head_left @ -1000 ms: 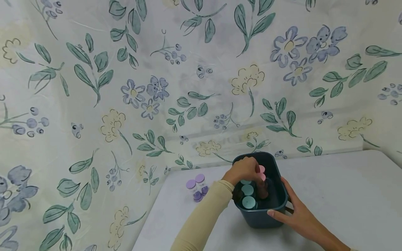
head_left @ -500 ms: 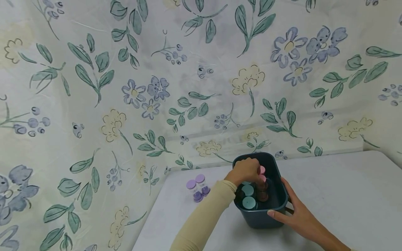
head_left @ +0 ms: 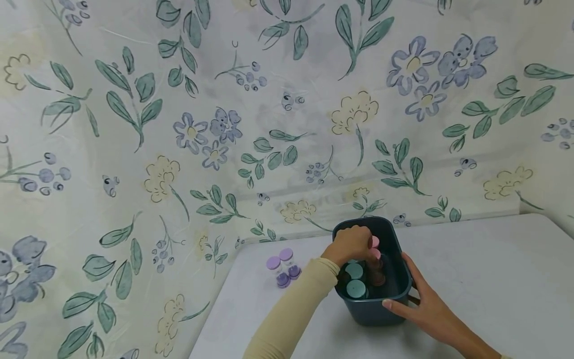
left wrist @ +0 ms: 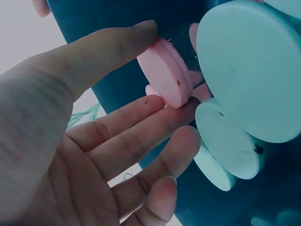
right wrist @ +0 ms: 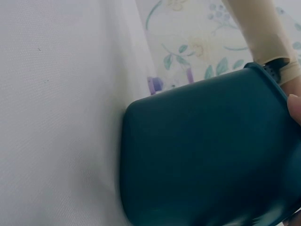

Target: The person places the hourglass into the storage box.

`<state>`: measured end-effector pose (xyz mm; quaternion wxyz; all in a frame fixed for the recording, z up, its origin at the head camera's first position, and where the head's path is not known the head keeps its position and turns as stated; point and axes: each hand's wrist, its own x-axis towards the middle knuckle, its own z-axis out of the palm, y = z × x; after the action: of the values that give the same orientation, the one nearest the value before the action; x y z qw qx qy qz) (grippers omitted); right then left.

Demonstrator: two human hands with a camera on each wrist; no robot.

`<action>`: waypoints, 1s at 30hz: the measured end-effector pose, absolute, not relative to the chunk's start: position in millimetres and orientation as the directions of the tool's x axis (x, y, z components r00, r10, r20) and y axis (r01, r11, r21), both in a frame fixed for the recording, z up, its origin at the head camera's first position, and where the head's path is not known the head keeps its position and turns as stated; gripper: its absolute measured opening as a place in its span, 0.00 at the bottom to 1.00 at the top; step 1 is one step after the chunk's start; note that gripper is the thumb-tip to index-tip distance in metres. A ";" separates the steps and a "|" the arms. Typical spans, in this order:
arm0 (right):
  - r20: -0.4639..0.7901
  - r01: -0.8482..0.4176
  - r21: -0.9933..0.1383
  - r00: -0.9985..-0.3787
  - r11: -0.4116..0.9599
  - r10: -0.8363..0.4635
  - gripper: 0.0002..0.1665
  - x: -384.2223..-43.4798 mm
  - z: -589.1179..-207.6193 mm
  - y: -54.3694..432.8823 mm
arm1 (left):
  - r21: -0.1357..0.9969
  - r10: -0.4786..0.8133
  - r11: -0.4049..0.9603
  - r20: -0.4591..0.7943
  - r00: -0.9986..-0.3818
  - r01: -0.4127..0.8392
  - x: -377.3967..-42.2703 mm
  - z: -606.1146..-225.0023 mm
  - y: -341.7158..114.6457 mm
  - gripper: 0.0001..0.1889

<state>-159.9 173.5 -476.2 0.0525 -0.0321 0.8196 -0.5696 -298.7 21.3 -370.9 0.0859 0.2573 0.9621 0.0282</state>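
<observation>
A dark teal bin [head_left: 376,315] stands on the white table. My left hand [head_left: 353,244] reaches down inside it. In the left wrist view, the thumb and first fingers pinch the edge of a pink lid [left wrist: 164,73] on a small clear jar. Another pink lid [head_left: 375,242] shows just beyond the hand. Mint-green lids [left wrist: 244,70] of several jars crowd the bin's left side. My right hand [head_left: 423,301] grips the bin's right side, its thumb [head_left: 387,304] on the near rim. Brownish jar bodies [head_left: 377,277] show below the left fingers.
Left of the bin, jars with lilac lids [head_left: 274,263] stand on the table [head_left: 484,269], with purple pieces [head_left: 283,280] at their near side. Flower-patterned cloth [head_left: 269,124] hangs behind the table and along its left side.
My left hand has shifted very slightly to the right inside the bin and covers more of the farther green lid. My right hand keeps its hold on the bin.
</observation>
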 end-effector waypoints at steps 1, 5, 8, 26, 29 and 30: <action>-0.049 0.007 -0.937 -0.992 0.349 -0.113 0.69 -160.1 -476.5 173.5 | 0.103 0.498 0.867 -0.153 -0.853 0.488 -298.3 -370.5 21.0 0.14; -0.056 0.014 -0.939 -0.992 0.344 -0.114 0.70 -160.1 -477.1 173.0 | 0.118 0.491 0.871 -0.155 -0.857 0.478 -297.0 -369.3 19.4 0.17; -0.063 0.020 -0.941 -0.991 0.339 -0.116 0.70 -159.9 -476.9 172.5 | 0.116 0.493 0.869 -0.135 -0.859 0.481 -297.1 -366.3 17.2 0.21; -0.049 0.012 -0.936 -0.994 0.353 -0.096 0.70 -159.8 -474.8 172.6 | 0.527 0.460 0.732 0.084 -0.884 0.431 -293.9 -326.5 -62.1 0.24; -0.049 0.013 -0.935 -0.994 0.353 -0.093 0.70 -160.2 -475.7 172.6 | 0.566 0.423 0.709 0.134 -0.896 0.420 -293.0 -331.9 -88.3 0.21; -0.052 0.016 -0.936 -0.994 0.351 -0.093 0.70 -159.9 -476.0 172.7 | 0.579 0.409 0.701 0.149 -0.900 0.415 -293.0 -334.2 -96.8 0.20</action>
<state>-159.9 172.7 -476.0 0.0477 -0.0233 0.8205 -0.5692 -293.0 -96.8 -334.2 -0.0045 0.2235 0.9223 0.3152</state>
